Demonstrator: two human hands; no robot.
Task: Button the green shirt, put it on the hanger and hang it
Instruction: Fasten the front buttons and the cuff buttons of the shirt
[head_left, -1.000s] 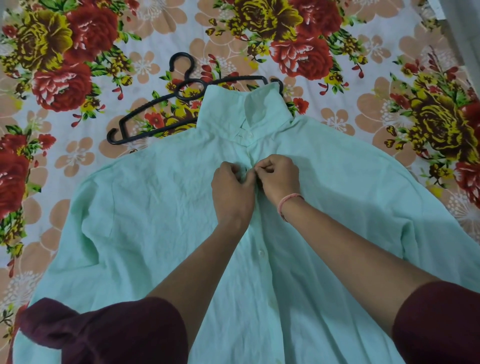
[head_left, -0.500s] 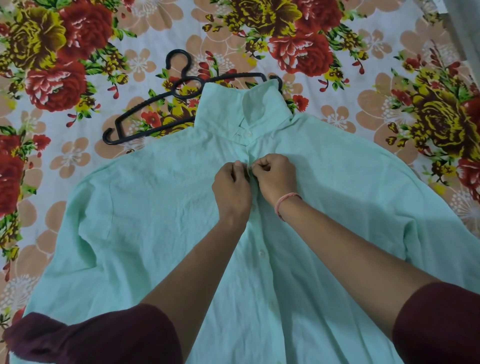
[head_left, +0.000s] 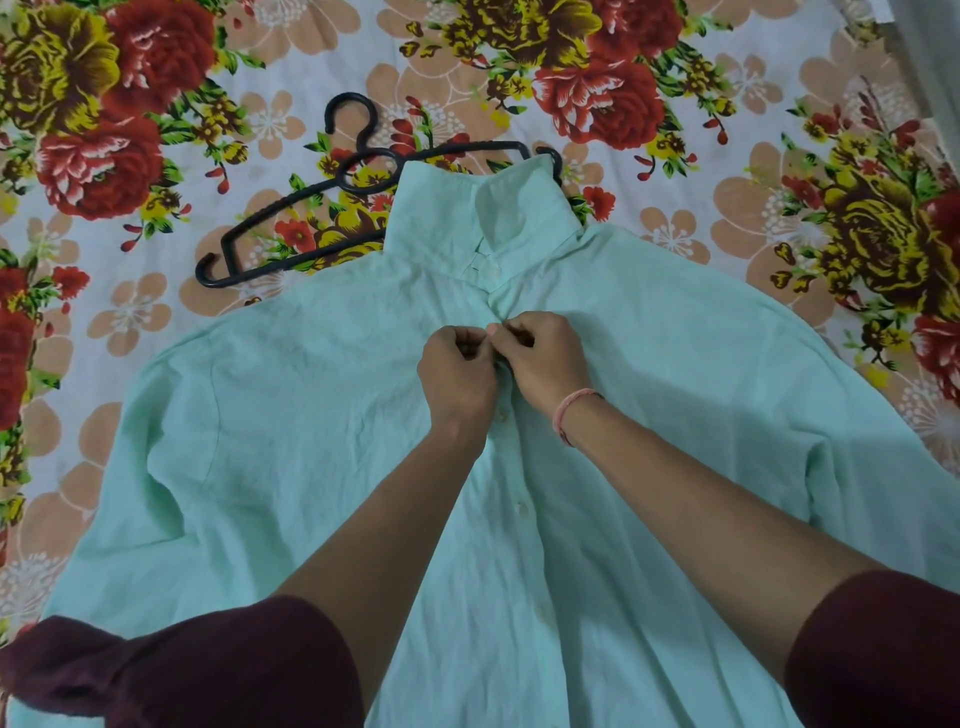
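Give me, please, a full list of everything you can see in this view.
green shirt: one, pale green, spread front up on the bedsheet, collar pointing away from the person
buttons: four visible, whitish, one at the collar, three down the front below the hands
hanger: at least one, black, on the bedsheet beyond the collar, its right part under the collar
bedsheet: one, white with red, yellow and peach flowers, under everything
wristband: one, pink, right wrist
sleeves: two, maroon, pushed up the forearms
left hand: pinching the shirt front below the collar
right hand: pinching the same spot, touching the left hand
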